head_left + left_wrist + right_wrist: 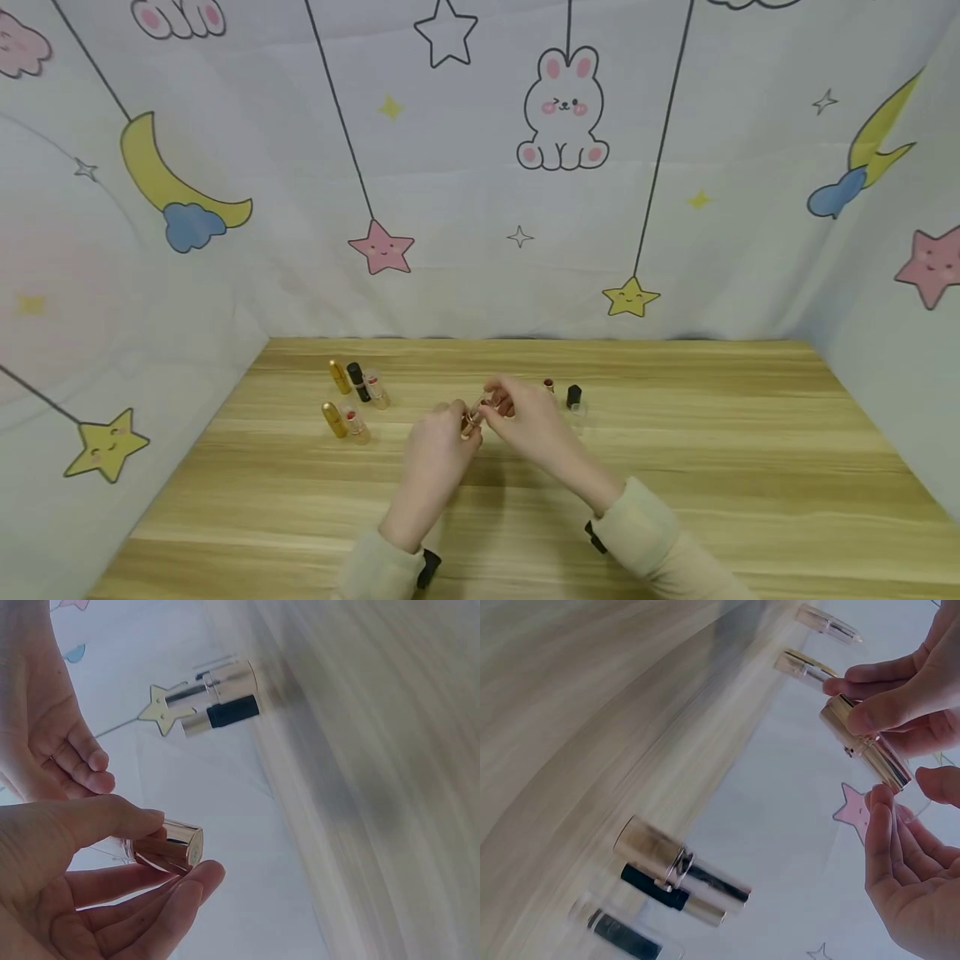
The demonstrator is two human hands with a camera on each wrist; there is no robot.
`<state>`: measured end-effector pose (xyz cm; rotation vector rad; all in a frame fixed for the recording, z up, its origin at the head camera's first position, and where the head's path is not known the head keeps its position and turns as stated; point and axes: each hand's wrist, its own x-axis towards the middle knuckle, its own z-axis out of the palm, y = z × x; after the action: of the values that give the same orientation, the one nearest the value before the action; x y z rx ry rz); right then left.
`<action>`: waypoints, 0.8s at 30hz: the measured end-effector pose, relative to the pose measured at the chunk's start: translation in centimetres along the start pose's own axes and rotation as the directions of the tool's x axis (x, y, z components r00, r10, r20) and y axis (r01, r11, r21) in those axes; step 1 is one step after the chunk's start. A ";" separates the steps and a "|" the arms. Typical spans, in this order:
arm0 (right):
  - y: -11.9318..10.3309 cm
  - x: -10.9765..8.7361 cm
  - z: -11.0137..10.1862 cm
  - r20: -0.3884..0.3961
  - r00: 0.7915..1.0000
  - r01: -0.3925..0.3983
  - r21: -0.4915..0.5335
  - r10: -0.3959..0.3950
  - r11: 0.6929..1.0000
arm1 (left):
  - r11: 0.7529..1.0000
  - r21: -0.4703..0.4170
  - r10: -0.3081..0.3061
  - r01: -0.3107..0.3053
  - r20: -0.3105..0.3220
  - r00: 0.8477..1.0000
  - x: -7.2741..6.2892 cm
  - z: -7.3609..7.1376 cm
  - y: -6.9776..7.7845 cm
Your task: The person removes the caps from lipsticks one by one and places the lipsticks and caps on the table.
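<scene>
My left hand (438, 442) grips the gold base of a lipstick (176, 844) between thumb and fingers, and holds it tilted above the table. At the lipstick's upper end, the right hand (528, 417) pinches what looks like a clear cap (922, 807) with its thumb and fingertips. The cap is see-through, and whether it sits around the tube or just off it I cannot tell. In the right wrist view the lipstick's gold tube (866, 742) runs from the left fingers to the fingertips (883, 796) of the right hand.
On the left of the wooden table (247, 500) stand several lipsticks, among them a gold one (334, 420), a black one (358, 382) and a clear-capped one (356, 426). Right of the hands are a dark-topped lipstick (549, 385), a black one (574, 396) and a clear piece (579, 418).
</scene>
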<state>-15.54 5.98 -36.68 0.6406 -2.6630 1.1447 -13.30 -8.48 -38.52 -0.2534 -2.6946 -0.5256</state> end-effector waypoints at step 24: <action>3.5 -4.4 -4.2 -0.100 0.992 -0.072 0.067 0.079 0.995 | 0.978 -0.068 0.201 -0.198 0.050 0.978 -0.5 1.6 3.7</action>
<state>-13.25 12.61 -37.46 0.4806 -2.5936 1.2509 -12.45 -4.50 -38.93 -0.5580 -2.6693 -0.5503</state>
